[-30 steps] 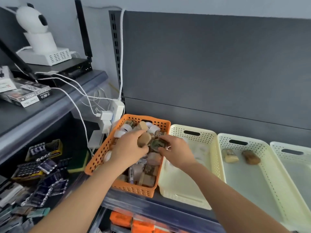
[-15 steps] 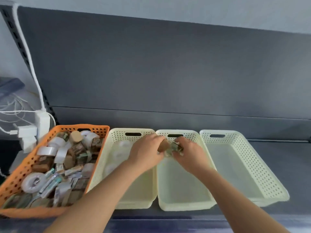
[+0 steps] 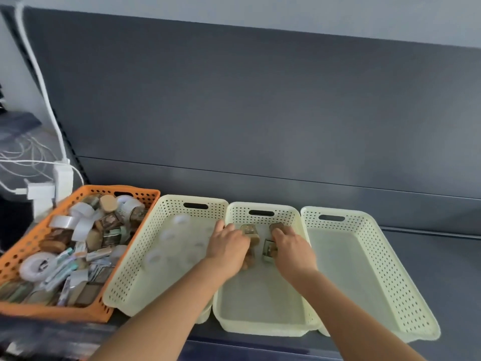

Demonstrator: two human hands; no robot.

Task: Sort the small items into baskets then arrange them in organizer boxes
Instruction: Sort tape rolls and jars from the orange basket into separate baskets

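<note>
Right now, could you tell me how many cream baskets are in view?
3, in a row right of the orange basket: left cream basket, middle cream basket, right cream basket. None seems hidden.

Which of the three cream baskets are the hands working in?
The middle cream basket: both the left hand and the right hand reach into it, among small brown items.

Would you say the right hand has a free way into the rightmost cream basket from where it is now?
Probably yes. The right hand sits in the middle basket, beside the rightmost cream basket; only their adjoining rims lie between, and it is open on top.
</note>
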